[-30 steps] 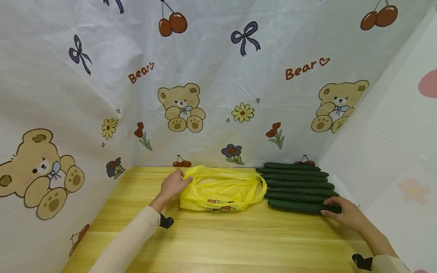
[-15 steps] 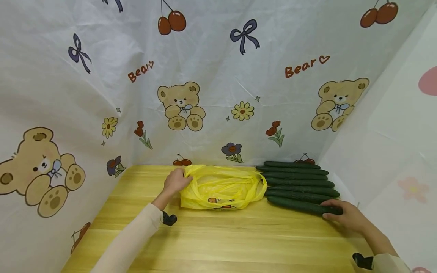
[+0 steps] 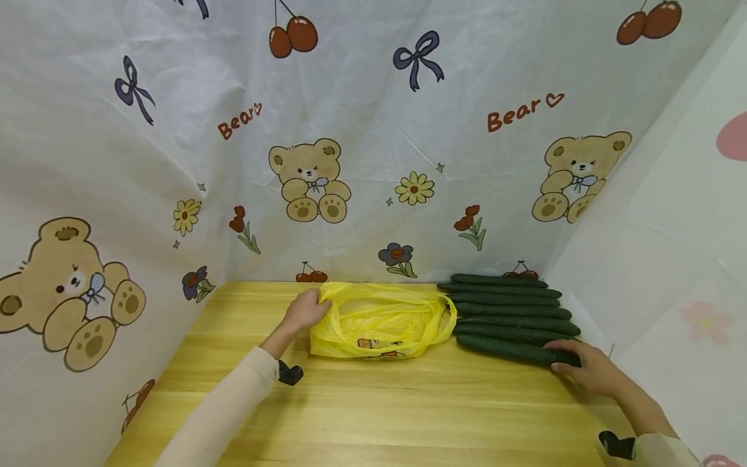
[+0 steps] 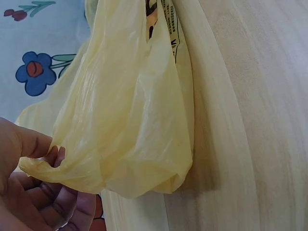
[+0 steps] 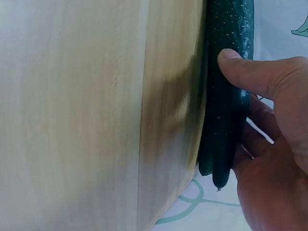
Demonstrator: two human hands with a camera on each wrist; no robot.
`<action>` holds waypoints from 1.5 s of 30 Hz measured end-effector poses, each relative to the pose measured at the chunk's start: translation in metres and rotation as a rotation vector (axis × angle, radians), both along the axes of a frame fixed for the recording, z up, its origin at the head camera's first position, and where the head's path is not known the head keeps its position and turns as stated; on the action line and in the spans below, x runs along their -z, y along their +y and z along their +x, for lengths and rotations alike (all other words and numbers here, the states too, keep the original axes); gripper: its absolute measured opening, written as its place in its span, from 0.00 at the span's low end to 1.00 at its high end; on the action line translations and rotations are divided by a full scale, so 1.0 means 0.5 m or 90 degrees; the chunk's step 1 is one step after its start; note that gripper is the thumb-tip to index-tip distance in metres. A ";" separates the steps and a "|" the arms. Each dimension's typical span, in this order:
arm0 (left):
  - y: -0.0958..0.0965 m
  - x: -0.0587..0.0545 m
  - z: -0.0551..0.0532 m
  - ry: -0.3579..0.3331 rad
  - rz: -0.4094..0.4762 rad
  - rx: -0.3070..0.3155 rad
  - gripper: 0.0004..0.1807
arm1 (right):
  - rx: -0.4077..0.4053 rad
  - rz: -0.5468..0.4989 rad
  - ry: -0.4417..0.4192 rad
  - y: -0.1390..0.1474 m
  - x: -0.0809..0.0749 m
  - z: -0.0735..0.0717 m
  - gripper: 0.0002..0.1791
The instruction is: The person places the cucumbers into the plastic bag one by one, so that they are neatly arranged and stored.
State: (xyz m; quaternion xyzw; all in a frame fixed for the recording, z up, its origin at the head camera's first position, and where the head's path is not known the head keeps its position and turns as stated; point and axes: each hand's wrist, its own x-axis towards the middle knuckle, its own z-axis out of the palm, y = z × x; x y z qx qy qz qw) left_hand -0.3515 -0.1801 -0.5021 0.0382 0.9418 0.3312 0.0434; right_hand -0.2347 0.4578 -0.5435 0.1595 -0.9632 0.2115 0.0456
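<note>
- Left hand point(image 3: 306, 310): pinches a thin yellow plastic carrier bag point(image 3: 341, 347) at its left edge. In the left wrist view, a gathered corner of the film sits between thumb and fingers.
- Yellow bag: stands on the pale yellow wood-grain tabletop point(image 3: 408, 402), near its far edge and left of the cucumbers. The mouth is spread and faces up; small dark and orange print shows on the near side.
- Right hand point(image 3: 592, 368): grips the right end of a long dark green cucumber point(image 3: 508, 351), the nearest of the group. In the right wrist view, the thumb lies along one face and the fingers bend on the opposite side.
- Gripped cucumber: slightly askew to the others, its right end angled toward the person and its left end just beside the bag. Whether the held end is clear of the tabletop, I cannot tell.
- Further dark green cucumbers point(image 3: 508, 301): laid side by side behind the gripped one, roughly parallel, stems toward the bag.
- Person: pale beige sleeve point(image 3: 227, 402) on the left arm; a black device point(image 3: 290, 372) at the left wrist, a similar one at the right.
- Surroundings: white cloth backdrop point(image 3: 373, 117) printed with brown bears, bows, cherries and flowers, hanging behind the tabletop.
</note>
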 end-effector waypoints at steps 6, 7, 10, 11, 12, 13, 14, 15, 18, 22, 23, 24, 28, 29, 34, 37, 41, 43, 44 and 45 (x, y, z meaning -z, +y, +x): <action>-0.003 0.002 0.000 -0.004 0.002 0.010 0.18 | -0.024 -0.025 0.052 -0.003 -0.004 0.002 0.21; -0.004 0.002 0.000 -0.006 0.005 0.012 0.21 | -0.027 -0.032 0.053 -0.004 -0.007 0.002 0.21; -0.006 0.002 0.002 -0.013 0.008 0.013 0.28 | -0.035 -0.049 0.057 -0.009 -0.013 0.001 0.22; -0.007 0.001 0.003 -0.015 0.006 0.013 0.29 | -0.040 -0.054 0.059 -0.011 -0.015 0.000 0.21; -0.008 0.001 0.004 -0.016 0.005 0.014 0.30 | -0.046 -0.059 0.061 -0.014 -0.017 -0.001 0.21; -0.009 0.001 0.006 -0.014 0.003 0.016 0.30 | -0.051 -0.065 0.067 -0.016 -0.018 -0.002 0.21; -0.010 0.000 0.008 -0.012 0.001 0.016 0.29 | -0.058 -0.069 0.072 -0.018 -0.020 -0.003 0.21; -0.011 0.000 0.009 -0.008 -0.002 0.016 0.26 | -0.065 -0.075 0.078 -0.020 -0.021 -0.004 0.21; -0.013 -0.001 0.012 -0.002 -0.005 0.014 0.20 | -0.082 -0.102 0.087 -0.024 -0.028 -0.007 0.21; -0.018 -0.002 0.014 -0.002 -0.006 0.009 0.19 | -0.104 -0.146 0.079 -0.033 -0.040 -0.009 0.21; -0.019 -0.002 0.014 0.000 -0.002 0.010 0.18 | -0.109 -0.154 0.077 -0.036 -0.044 -0.010 0.21; -0.020 -0.002 0.014 0.003 0.000 0.011 0.18 | -0.115 -0.157 0.079 -0.040 -0.047 -0.011 0.21; -0.022 -0.002 0.011 0.009 0.007 0.019 0.18 | -0.118 -0.159 0.091 -0.058 -0.061 -0.017 0.21; -0.023 -0.002 0.010 0.009 0.009 0.020 0.18 | -0.119 -0.157 0.096 -0.063 -0.064 -0.019 0.21; -0.019 0.000 0.008 0.006 0.013 0.026 0.14 | -0.099 -0.132 0.103 -0.092 -0.077 -0.035 0.21; -0.018 0.002 0.008 0.013 0.012 0.028 0.13 | -0.078 -0.100 0.091 -0.112 -0.083 -0.045 0.21; -0.018 0.006 0.004 0.010 0.021 0.033 0.16 | -0.066 -0.066 0.075 -0.147 -0.092 -0.061 0.21; -0.019 0.009 0.002 0.005 0.025 0.035 0.20 | -0.066 -0.058 0.062 -0.167 -0.098 -0.069 0.21; -0.019 0.010 0.001 0.003 0.026 0.035 0.22 | -0.069 -0.057 0.056 -0.177 -0.101 -0.074 0.21; -0.019 0.011 0.000 0.002 0.027 0.035 0.24 | -0.073 -0.059 0.053 -0.188 -0.103 -0.079 0.21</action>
